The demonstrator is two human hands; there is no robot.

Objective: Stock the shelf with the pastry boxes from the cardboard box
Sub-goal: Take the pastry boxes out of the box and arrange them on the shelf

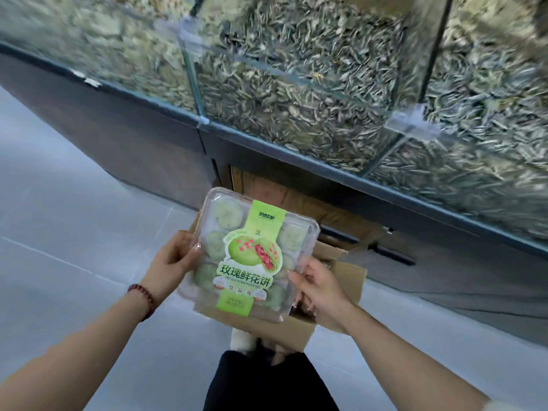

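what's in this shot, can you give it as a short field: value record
held item: clear pastry box, green label, round green pastries inside
left hand: grips the box's left edge; beaded bracelet on the wrist
right hand: grips the box's lower right edge
cardboard box: flaps open, on the floor, below the held box
behind: glass-fronted bins filled with seeds

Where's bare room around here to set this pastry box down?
Bare floor lies left of the cardboard box, up to the dark cabinet base; a narrower strip runs right of it. Crowded: the seed-filled glass bins and above the cardboard box, where the pastry box hangs.
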